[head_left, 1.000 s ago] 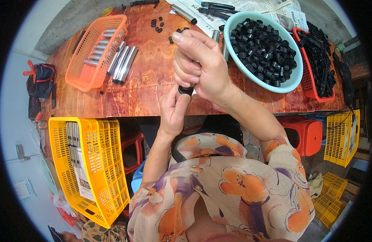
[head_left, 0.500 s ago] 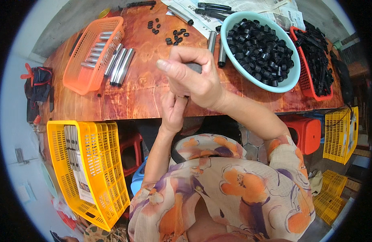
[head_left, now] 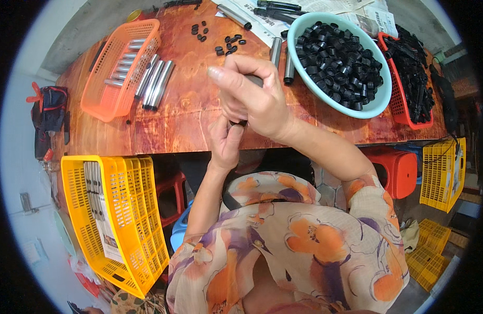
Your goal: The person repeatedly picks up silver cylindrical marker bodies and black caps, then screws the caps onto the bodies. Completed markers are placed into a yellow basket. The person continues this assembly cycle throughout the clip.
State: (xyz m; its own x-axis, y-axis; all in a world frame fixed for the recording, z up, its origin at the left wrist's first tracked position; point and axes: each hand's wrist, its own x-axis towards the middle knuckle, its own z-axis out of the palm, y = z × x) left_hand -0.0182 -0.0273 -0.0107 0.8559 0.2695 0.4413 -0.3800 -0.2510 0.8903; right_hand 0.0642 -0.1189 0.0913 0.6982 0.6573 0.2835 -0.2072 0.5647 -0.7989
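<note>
My right hand (head_left: 257, 102) is wrapped in a fist round a dark grey piece (head_left: 255, 80), whose rounded end shows above the fingers; the rest is hidden. Right below it, my left hand (head_left: 223, 144) is closed with its thumb up, touching the underside of the right fist. A bit of something dark shows between the two hands, too covered to name. Beyond them on the wooden table (head_left: 189, 118) lie small black rings or caps (head_left: 232, 40). To the right stands a light blue basin (head_left: 386, 99) full of black caps (head_left: 341, 65).
On the left, an orange basket (head_left: 113, 104) holds silver tubes, with more silver tubes (head_left: 158, 86) beside it. A red basket (head_left: 422, 125) of black parts stands far right. Newspaper (head_left: 336, 6) lies at the back. Yellow crates (head_left: 142, 235) and a red stool (head_left: 398, 175) stand below the table edge.
Both hands stay together in nearly the same place. My right fist has shifted slightly upward and tilted a little; the view has moved slightly.
</note>
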